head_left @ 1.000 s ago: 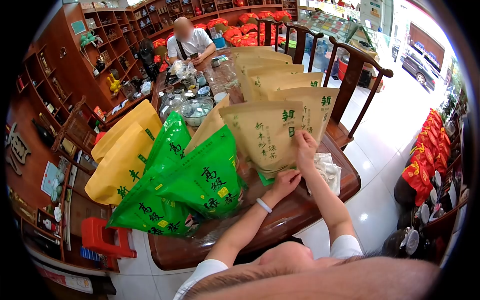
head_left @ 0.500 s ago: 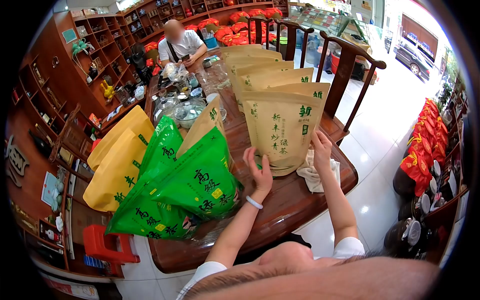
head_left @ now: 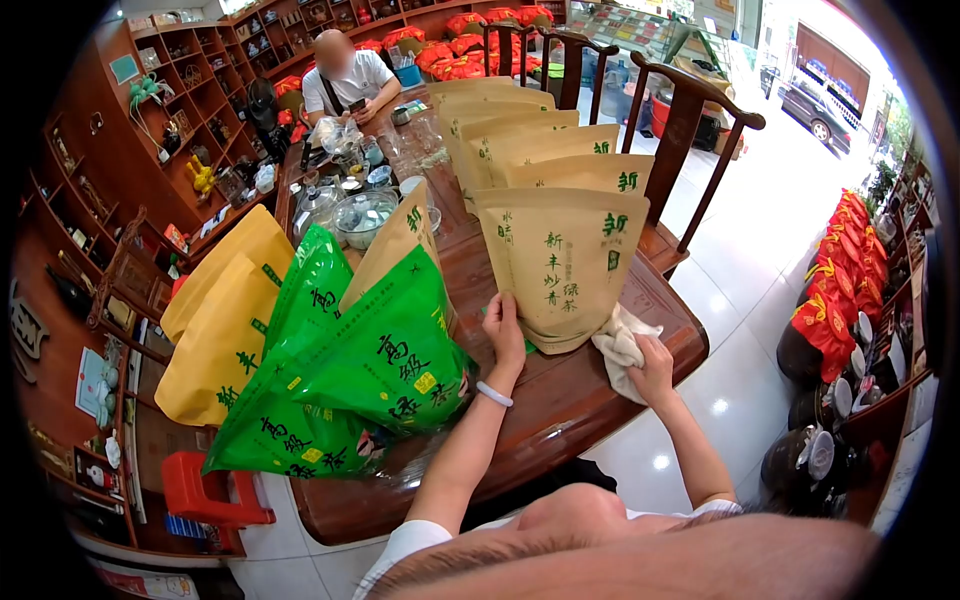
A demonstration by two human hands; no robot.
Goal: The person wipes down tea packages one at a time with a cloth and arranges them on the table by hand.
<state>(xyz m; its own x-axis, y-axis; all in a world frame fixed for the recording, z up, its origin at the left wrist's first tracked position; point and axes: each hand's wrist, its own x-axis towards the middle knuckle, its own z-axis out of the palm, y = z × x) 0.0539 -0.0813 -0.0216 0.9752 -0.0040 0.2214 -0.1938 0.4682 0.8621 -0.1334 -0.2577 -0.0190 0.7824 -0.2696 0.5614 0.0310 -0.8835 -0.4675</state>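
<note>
A brown paper tea bag (head_left: 565, 260) with green lettering stands upright at the front of a row of similar bags (head_left: 545, 150). At its lower left edge, my left hand (head_left: 506, 328) is closed, pinching the side of the bag; a pale bracelet circles that wrist. My right hand (head_left: 652, 368) grips a whitish cloth (head_left: 620, 350) on the table beside the bag's lower right corner. To the left, shiny green tea bags (head_left: 400, 345) lean together with a brown bag (head_left: 392, 250) and yellow bags (head_left: 225, 320).
Behind the green bags are a glass bowl (head_left: 365, 215) and other tea ware. Across the wooden table (head_left: 560, 400) a person (head_left: 350, 85) sits holding a phone. Wooden chairs (head_left: 690, 130) line the right side; a red stool (head_left: 215, 490) stands at left.
My right hand has left the bag's right edge and moved down onto the cloth, gripping it. My left hand stays at the bag's lower left, its fingers now closed on the edge.
</note>
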